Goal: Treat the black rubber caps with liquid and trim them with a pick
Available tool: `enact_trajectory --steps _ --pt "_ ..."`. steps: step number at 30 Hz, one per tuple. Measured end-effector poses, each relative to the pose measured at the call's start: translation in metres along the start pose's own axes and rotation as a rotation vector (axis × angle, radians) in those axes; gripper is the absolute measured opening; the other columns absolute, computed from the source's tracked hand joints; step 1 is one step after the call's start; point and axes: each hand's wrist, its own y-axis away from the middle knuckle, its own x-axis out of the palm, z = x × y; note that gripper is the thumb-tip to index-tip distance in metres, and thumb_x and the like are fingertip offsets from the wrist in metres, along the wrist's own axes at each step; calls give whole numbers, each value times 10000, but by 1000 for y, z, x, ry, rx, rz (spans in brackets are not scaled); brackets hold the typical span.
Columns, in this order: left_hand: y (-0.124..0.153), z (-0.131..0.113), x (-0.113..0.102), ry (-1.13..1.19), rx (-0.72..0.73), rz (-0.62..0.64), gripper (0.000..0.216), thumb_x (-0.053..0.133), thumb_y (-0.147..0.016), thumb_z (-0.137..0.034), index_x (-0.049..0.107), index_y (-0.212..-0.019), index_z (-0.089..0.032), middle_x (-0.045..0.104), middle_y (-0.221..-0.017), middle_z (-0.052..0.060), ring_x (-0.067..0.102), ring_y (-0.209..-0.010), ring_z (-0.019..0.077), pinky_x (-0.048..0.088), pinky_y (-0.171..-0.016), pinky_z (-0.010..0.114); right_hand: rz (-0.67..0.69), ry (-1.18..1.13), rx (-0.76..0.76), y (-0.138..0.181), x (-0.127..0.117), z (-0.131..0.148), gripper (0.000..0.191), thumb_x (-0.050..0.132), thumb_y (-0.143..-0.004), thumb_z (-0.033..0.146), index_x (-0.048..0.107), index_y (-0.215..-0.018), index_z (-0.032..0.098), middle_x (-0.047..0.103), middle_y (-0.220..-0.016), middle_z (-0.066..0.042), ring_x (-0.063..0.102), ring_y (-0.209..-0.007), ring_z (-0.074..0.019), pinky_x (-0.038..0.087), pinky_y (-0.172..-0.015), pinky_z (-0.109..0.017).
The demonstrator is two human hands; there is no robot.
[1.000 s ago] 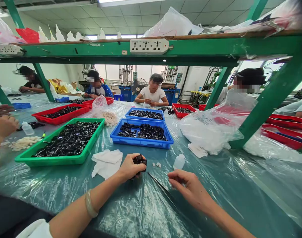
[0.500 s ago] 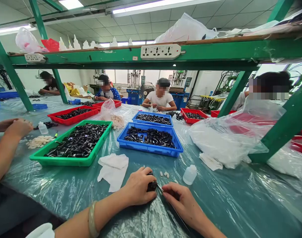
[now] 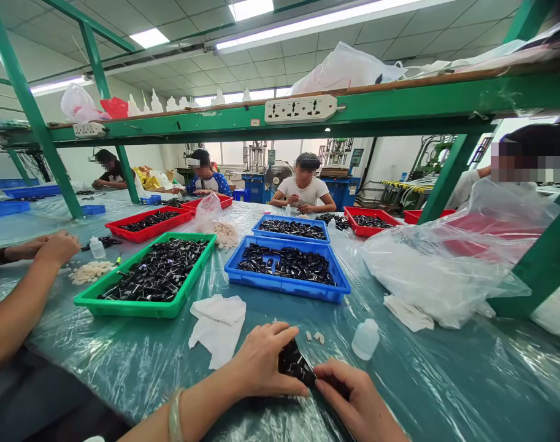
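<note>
My left hand [image 3: 265,362] curves its thumb and fingers around a small glossy black part [image 3: 292,359] low over the table. Against the near end of that part are the fingertips of my right hand [image 3: 348,393], pinched on a slim dark tool [image 3: 333,416] that runs back under the palm; its tip is hidden. Just beyond lie a few small whitish pieces [image 3: 317,337]. A translucent squeeze bottle [image 3: 365,339] stands to the right, and a crumpled white cloth [image 3: 219,328] lies left of my left hand.
Blue trays [image 3: 286,291] and a green tray [image 3: 127,309] of black parts stand ahead. At the right, clear plastic bags [image 3: 427,276] lie beside a green post [image 3: 532,264]. A co-worker's hands [image 3: 54,248] are at the left. A green shelf beam [image 3: 385,116] crosses above.
The view has tilted, so the scene sits lower and further right. My left fingers have opened wider around the black part, exposing more of it. My right fingertips are now closer against it.
</note>
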Motion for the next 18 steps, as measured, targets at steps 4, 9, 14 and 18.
enact_trajectory --steps 4,9,14,18 --pt "0 0 0 79 -42 -60 777 654 -557 -630 520 -1200 -215 567 -1176 97 548 -1014 269 406 -901 390 -9 11 -10 0 1 -1 235 481 -817 353 646 -772 191 645 -707 -39 582 -658 -190 441 -619 -283" --pt "0 -1 -1 152 -74 -155 564 660 -629 -522 596 -1095 -210 618 -1066 80 569 -948 240 428 -850 343 4 30 -17 1 0 0 247 463 -831 343 645 -779 185 630 -695 -36 572 -649 -185 427 -604 -278" --pt "-3 -1 -5 306 -122 -332 254 574 -745 -391 661 -867 -186 657 -859 60 586 -797 184 430 -742 269 -12 38 -19 2 -1 5 225 470 -819 310 631 -724 185 621 -671 -33 561 -630 -179 416 -583 -275" --pt "-7 7 -8 358 -189 -426 336 425 -832 -385 605 -643 -173 614 -673 43 551 -674 164 396 -651 253 -21 39 -8 2 -3 7 201 485 -802 286 636 -719 181 629 -676 -32 568 -643 -176 421 -603 -277"
